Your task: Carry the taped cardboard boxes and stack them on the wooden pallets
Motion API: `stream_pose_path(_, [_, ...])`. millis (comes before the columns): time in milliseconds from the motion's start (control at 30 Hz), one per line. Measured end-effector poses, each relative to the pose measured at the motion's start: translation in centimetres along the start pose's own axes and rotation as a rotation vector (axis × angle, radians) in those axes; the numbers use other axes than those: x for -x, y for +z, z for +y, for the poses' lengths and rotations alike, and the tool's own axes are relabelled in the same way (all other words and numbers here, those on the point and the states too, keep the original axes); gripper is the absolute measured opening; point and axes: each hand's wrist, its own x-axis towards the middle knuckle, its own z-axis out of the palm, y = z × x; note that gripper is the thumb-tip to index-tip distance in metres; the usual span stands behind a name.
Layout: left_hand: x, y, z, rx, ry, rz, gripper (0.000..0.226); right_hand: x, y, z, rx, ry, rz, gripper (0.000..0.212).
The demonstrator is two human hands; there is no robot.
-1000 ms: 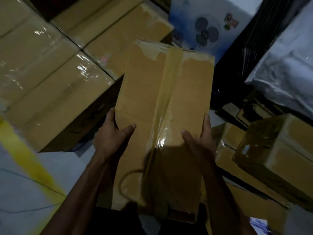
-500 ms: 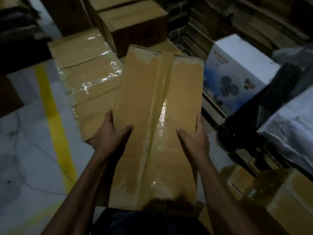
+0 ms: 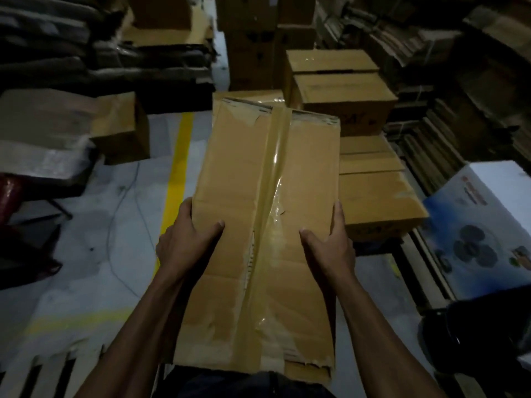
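While the room is dim and its edges blur, the centre of the head view is plain: a person holds a long taped cardboard box (image 3: 258, 225) out in front of the body, above a pale floor (image 3: 94, 254). The left hand (image 3: 184, 239) grips the box's left edge with the thumb lying across the top face, and the right hand (image 3: 330, 239) grips the right edge the same way; the fingers of both hands curl under the box and cannot be seen. A strip of glossy tape (image 3: 273, 196) runs lengthwise down the middle of the top, wrinkled and lifting in places. The near end of the box is torn and is cut off against the person's dark clothing at the bottom of the view. A yellow floor line (image 3: 178, 173) runs away on the left and passes behind the box. Ahead and to the right sit stacked cardboard boxes (image 3: 342, 90), partly hidden by the carried one; what they rest on is too dark to tell. A white carton printed with a fan (image 3: 482, 225) stands at the right, cut off by the frame edge. Slats of a wooden pallet (image 3: 48, 372) show at bottom left, mostly out of view.
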Motion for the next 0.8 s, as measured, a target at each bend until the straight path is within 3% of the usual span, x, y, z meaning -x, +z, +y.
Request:
stream_pose_path(400, [-16.8,-7.4,-10.6,0.047,-0.017,-0.024,0.082,-6.4,15.8,-13.8,0.003,0.052,-0.053,0.096])
stream_pose_path(800, [-32.4,-11.8,-14.6,0.008,-0.004,-0.051,0.086,-13.9,25.6,-24.8,0.043,0.042,-0.046,0.097])
